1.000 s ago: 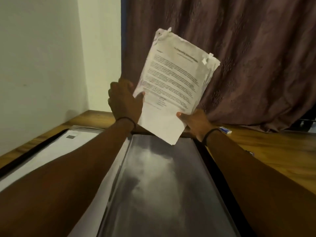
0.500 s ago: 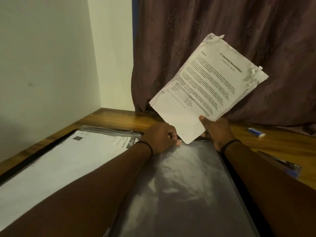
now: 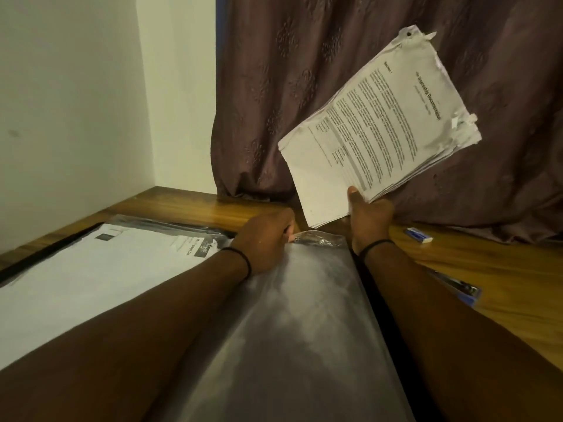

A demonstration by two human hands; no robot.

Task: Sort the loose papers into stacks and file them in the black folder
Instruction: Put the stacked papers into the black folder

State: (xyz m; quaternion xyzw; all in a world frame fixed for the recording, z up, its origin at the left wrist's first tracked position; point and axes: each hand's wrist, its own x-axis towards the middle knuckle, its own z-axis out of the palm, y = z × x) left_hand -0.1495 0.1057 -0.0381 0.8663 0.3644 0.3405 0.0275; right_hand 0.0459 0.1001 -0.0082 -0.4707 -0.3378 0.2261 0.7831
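My right hand (image 3: 370,214) grips the papers (image 3: 380,129) by their lower edge, raised above the desk (image 3: 487,269). My left hand (image 3: 265,239) pinches the sleeve's (image 3: 304,315) top edge in the open folder (image 3: 48,250).

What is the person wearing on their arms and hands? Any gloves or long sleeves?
No gloves and no sleeves show: both forearms are bare right up to the picture's edge. The left hand and the right hand each have a thin black band round the wrist: the left band and the right band.
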